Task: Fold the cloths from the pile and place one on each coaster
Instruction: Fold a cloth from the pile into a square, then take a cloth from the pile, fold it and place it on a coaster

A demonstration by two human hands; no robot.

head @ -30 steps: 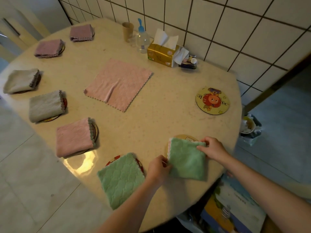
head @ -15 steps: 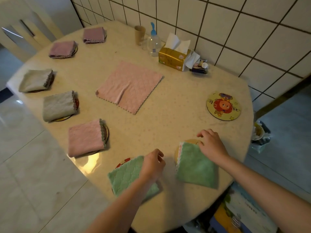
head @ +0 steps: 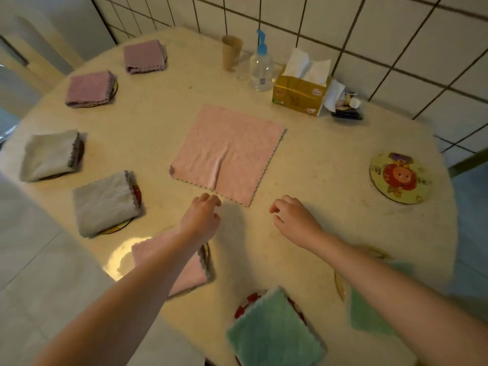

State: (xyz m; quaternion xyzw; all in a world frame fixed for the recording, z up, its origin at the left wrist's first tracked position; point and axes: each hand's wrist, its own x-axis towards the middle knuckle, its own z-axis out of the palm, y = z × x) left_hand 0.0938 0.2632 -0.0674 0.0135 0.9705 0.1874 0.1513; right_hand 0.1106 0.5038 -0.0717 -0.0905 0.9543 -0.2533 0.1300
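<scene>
Hovering just short of the unfolded pink cloth (head: 227,151) at the table's (head: 317,159) centre, the left hand (head: 202,220) and right hand (head: 295,219) hang loosely curled, holding nothing. One bare coaster (head: 400,177) lies near the right edge.

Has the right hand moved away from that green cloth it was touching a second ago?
Yes. The right hand has left the folded green cloth near the table's edge and moved toward the table's middle, now empty close to the flat pink cloth.
</scene>
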